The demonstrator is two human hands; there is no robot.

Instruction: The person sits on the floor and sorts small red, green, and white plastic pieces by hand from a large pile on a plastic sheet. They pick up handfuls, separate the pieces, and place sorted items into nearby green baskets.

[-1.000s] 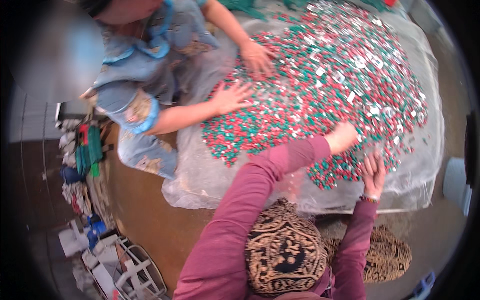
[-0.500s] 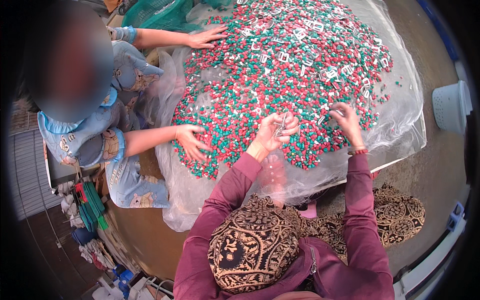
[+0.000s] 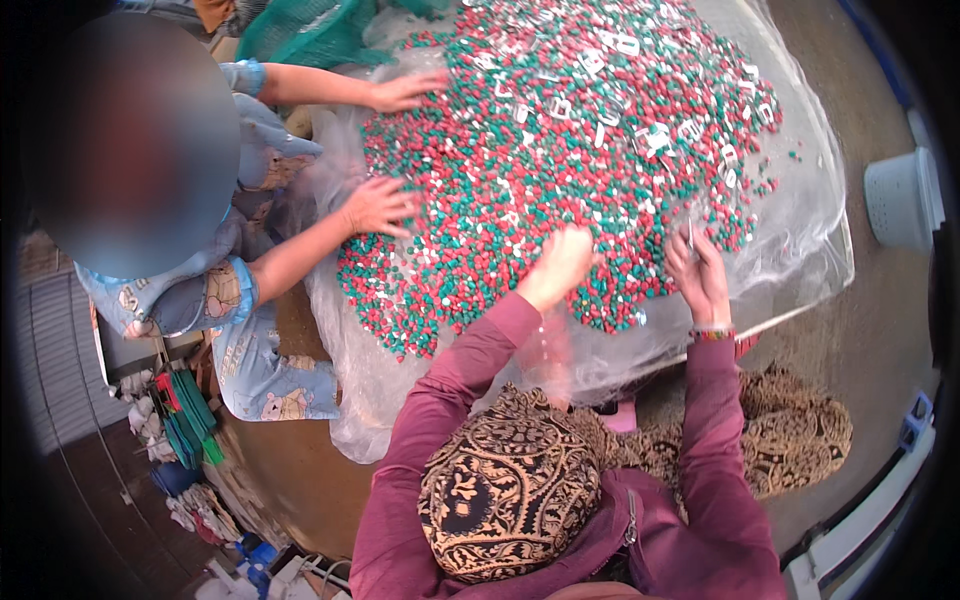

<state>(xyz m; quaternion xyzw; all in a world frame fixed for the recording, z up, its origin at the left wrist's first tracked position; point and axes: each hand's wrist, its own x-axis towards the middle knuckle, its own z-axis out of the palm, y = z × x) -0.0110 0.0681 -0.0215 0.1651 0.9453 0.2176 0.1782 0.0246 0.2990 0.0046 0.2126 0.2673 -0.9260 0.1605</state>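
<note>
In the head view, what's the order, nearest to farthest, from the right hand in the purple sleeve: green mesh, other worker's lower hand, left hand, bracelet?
From the right hand:
1. Bracelet: just below, on the same wrist.
2. Left hand: to its left.
3. Other worker's lower hand: farther left.
4. Green mesh: upper left.

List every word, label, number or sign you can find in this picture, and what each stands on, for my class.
Light blue trousers at left: small pale lettering among printed figures; I won't copy out its words.
Red and green pieces: too small and blurred to tell of any marking.
Pale blue perforated bin: no lettering visible.
</note>
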